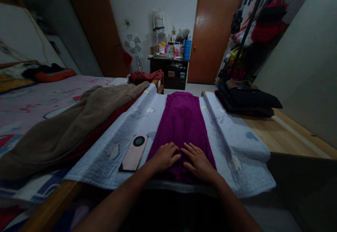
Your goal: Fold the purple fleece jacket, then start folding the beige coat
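A long purple garment [181,119], which looks like trousers folded lengthwise, lies flat in front of me on a pale blue quilted cloth [237,144]. My left hand [165,157] rests on the garment near its close end, fingers stretched out and slightly bent. Beside it, my right hand [198,161] lies on the same fabric with its fingers spread. Neither hand grips anything. To the left of the garment, a pink phone [133,153] with a round black camera ring lies face down on the cloth.
A brown fleece garment [86,119] is draped over the bed at left. Folded dark clothes [247,96] are stacked on a wooden board [297,137] at right. Farther back stand a white fan [133,45], a dark cabinet [155,72] and a wooden door [213,31].
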`<state>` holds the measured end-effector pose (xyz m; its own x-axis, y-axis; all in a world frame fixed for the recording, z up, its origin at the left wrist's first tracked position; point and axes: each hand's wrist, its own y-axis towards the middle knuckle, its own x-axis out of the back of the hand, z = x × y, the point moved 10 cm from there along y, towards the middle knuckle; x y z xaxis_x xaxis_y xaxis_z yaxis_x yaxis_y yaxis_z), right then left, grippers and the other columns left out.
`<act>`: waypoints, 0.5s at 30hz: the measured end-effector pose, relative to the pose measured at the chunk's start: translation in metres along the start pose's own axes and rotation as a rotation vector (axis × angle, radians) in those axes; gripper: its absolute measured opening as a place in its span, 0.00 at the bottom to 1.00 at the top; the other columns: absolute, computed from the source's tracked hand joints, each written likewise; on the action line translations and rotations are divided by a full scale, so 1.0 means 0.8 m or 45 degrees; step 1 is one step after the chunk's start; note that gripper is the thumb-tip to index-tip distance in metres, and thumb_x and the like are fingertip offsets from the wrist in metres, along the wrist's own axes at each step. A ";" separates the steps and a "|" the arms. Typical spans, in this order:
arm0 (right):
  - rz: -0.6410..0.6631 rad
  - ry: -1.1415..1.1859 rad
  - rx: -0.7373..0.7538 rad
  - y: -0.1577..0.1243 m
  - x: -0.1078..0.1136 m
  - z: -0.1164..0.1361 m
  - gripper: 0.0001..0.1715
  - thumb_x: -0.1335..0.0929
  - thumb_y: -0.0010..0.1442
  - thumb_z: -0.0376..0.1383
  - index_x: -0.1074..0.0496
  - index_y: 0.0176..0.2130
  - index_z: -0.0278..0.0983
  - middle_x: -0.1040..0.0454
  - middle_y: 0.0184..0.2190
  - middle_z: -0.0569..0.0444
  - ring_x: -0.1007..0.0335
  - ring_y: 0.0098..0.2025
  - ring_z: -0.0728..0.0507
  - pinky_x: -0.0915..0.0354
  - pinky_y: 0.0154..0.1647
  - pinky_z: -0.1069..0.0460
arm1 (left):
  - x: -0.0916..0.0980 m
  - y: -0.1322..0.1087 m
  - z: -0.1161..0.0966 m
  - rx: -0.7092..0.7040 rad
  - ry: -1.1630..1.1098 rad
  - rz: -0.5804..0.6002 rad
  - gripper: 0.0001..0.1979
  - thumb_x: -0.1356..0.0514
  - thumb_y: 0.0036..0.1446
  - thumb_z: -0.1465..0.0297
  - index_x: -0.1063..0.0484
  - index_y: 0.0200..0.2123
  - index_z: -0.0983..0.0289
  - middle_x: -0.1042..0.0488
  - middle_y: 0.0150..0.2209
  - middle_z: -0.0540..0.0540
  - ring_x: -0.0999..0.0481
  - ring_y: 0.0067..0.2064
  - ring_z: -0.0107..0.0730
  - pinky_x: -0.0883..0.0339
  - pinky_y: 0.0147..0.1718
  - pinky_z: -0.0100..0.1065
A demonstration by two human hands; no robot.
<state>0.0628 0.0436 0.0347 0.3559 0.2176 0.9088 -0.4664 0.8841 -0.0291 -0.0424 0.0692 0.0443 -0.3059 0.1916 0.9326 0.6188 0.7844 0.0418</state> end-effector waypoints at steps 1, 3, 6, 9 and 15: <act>0.004 0.000 -0.003 0.000 0.000 0.000 0.34 0.37 0.65 0.46 0.44 0.67 0.43 0.52 0.70 0.53 0.62 0.71 0.41 0.58 0.69 0.41 | 0.000 -0.003 -0.003 0.005 0.019 0.002 0.16 0.49 0.65 0.58 0.32 0.50 0.60 0.30 0.49 0.56 0.30 0.51 0.39 0.37 0.50 0.40; 0.013 0.001 -0.004 -0.001 0.000 0.001 0.36 0.38 0.64 0.49 0.45 0.67 0.43 0.53 0.70 0.53 0.62 0.71 0.41 0.59 0.69 0.40 | 0.001 -0.009 -0.008 0.014 0.063 -0.003 0.18 0.47 0.63 0.56 0.33 0.52 0.59 0.31 0.50 0.57 0.31 0.51 0.42 0.37 0.50 0.43; 0.033 0.002 0.001 -0.003 0.000 0.002 0.40 0.37 0.62 0.53 0.47 0.68 0.42 0.54 0.70 0.52 0.63 0.71 0.40 0.59 0.69 0.40 | 0.000 -0.012 -0.011 0.027 0.121 -0.016 0.20 0.43 0.60 0.56 0.34 0.52 0.59 0.32 0.51 0.57 0.32 0.50 0.44 0.37 0.49 0.44; 0.050 0.000 0.018 -0.007 -0.002 0.003 0.48 0.35 0.58 0.57 0.50 0.69 0.42 0.56 0.71 0.52 0.65 0.71 0.38 0.60 0.69 0.40 | -0.001 -0.013 -0.013 0.016 0.137 -0.025 0.20 0.41 0.59 0.57 0.33 0.51 0.58 0.32 0.51 0.57 0.32 0.50 0.44 0.37 0.49 0.44; 0.131 -0.031 0.004 -0.010 -0.013 0.001 0.62 0.29 0.48 0.59 0.55 0.70 0.40 0.61 0.71 0.48 0.69 0.72 0.35 0.62 0.68 0.37 | -0.001 -0.018 -0.016 -0.042 0.046 -0.043 0.19 0.39 0.57 0.61 0.33 0.51 0.59 0.30 0.51 0.56 0.33 0.52 0.44 0.40 0.53 0.45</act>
<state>0.0624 0.0339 0.0261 0.2864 0.2967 0.9110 -0.5020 0.8563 -0.1211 -0.0419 0.0505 0.0476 -0.3010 0.1431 0.9428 0.6325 0.7699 0.0851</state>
